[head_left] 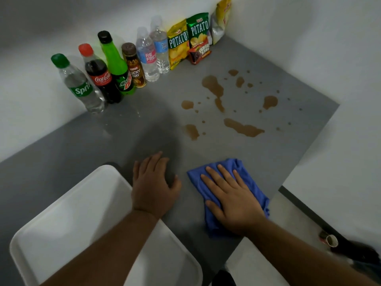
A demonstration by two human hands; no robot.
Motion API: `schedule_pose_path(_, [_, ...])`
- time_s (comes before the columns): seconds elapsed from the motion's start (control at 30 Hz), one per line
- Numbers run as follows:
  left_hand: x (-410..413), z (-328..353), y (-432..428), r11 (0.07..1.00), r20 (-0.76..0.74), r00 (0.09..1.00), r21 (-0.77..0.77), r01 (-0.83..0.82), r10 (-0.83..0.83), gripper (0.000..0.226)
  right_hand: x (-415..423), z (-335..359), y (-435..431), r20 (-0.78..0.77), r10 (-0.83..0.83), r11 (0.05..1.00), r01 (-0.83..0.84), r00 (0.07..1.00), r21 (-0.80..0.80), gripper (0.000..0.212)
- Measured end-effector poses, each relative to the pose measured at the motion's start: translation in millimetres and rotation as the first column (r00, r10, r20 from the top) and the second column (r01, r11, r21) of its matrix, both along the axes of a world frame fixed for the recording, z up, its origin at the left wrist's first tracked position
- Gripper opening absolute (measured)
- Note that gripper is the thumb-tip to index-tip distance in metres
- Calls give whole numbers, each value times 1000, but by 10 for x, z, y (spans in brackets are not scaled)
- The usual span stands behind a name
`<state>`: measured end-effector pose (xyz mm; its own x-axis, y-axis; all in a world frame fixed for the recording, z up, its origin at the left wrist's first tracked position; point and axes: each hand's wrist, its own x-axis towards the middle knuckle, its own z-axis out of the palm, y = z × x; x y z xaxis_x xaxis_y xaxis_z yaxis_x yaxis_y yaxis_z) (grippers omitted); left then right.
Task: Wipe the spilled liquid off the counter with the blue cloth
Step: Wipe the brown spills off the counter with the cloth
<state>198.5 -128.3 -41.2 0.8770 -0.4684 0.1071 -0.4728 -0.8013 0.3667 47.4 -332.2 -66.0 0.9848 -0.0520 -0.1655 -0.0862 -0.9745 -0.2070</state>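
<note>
The crumpled blue fabric cloth (237,182) sits flat under the right hand (231,200) at the near edge of the grey surface (103,141). Brown spilled liquid (243,129), puddles and scattered drops, lies well beyond the fingertips, untouched.

Dim, soft-shadowed; wide-angle edge warping

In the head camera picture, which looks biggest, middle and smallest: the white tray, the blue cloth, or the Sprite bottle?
1. white tray, easily the largest, though it lies nearest the camera, which swells it.
2. blue cloth, partly hidden under the right hand.
3. Sprite bottle, which looks smallest but stands farther back, so cloth versus bottle is unsure.
</note>
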Motion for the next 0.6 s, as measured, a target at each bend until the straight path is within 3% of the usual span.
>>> schedule_pose_path(0.13, [-174,-33,-261,1000,-40,999,9,-5,6,53,-254,50,-515,-34,1,1000,-1,999,-10,68])
schedule_pose_path(0.37, [-248,-150,-463,999,-27,999,24,-29,30,50,487,80,-493,-63,-235,970,229,970,-84,74])
schedule_pose_path(0.6, [-254,-211,-462,999,10,999,21,-33,33,53,-219,20,-688,3,19,1000,-19,1000,-4,67])
